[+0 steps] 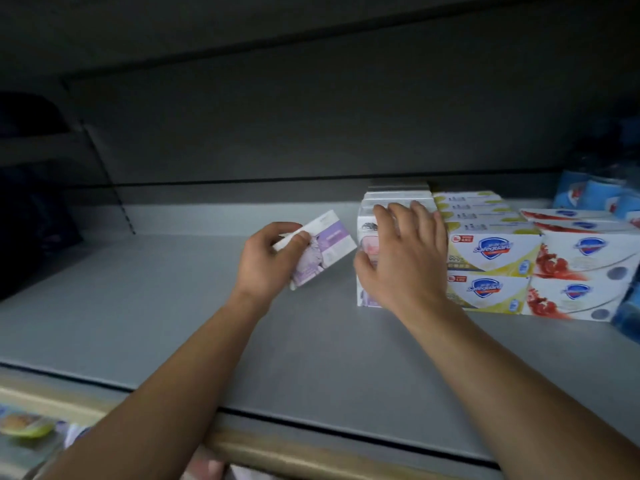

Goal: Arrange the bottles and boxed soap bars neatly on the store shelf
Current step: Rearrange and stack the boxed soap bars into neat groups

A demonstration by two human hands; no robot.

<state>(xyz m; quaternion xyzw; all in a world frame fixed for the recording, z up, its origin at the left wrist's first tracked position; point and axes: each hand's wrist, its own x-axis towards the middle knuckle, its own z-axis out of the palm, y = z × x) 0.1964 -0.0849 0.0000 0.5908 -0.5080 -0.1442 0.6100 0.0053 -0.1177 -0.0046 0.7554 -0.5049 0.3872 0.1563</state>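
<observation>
Shelf edge (311, 441) nearest | left hand (266, 261) gripping lavender soap box (323, 247) | right hand (401, 258) spread flat, steadying lavender stack (367, 233) at 1 o'clock | next: likely seat box squarely against stack

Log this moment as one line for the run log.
left hand: holds purple soap box off shelf | right hand: flat against white box stack | yellow, red stacks: placed

The right hand (403, 258) covers most of the front of the white boxes (367, 237) beneath it. Far to its right, the blue bottles (595, 195) are blurred and cut by the edge.
</observation>
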